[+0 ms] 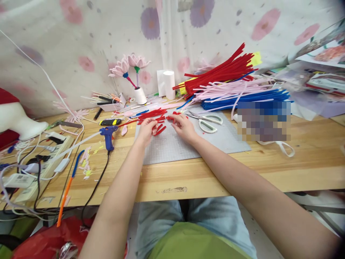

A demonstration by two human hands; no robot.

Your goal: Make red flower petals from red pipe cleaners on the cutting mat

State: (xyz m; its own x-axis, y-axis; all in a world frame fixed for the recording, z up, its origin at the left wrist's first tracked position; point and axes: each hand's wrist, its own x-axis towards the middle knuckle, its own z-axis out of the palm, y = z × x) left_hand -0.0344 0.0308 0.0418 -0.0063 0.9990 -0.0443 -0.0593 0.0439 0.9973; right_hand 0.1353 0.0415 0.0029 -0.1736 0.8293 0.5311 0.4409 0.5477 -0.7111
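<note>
Both my arms reach forward over a grey cutting mat (175, 147) on a wooden table. My left hand (147, 130) pinches short red pipe-cleaner pieces (159, 130) at the mat's far edge. My right hand (183, 126) holds another short red piece (170, 118) between its fingertips, close beside the left hand. More cut red pieces (152, 114) lie scattered just beyond both hands. White-handled scissors (207, 121) rest on the mat to the right of my right hand.
Bundles of long red (221, 72), pink (231, 89) and blue (248, 99) pipe cleaners are piled at the back right. A blue glue gun (108, 136) lies left of the mat, with power strips (51, 151) and cables further left. Pipe-cleaner flowers (129, 66) stand in a white cup behind.
</note>
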